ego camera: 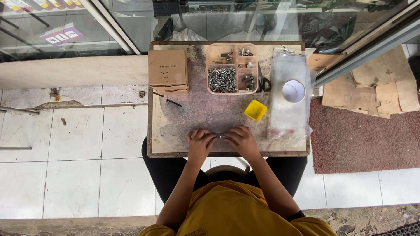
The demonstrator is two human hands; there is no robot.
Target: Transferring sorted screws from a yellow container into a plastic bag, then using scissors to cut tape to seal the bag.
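Note:
My left hand (200,142) and my right hand (241,139) rest close together on the near edge of a small worn table (175,126). Between their fingertips they pinch a small clear plastic bag (222,136) that lies flat on the tabletop. What is inside the bag is too small to tell. A little beyond my right hand stands a small yellow cup (255,109).
A pink compartment tray (232,68) with several screws and metal parts sits at the back. A cardboard box (168,71) is at the back left. Scissors (263,83), a tape roll (293,91) and a pile of clear bags (288,118) lie on the right. Tiled floor surrounds the table.

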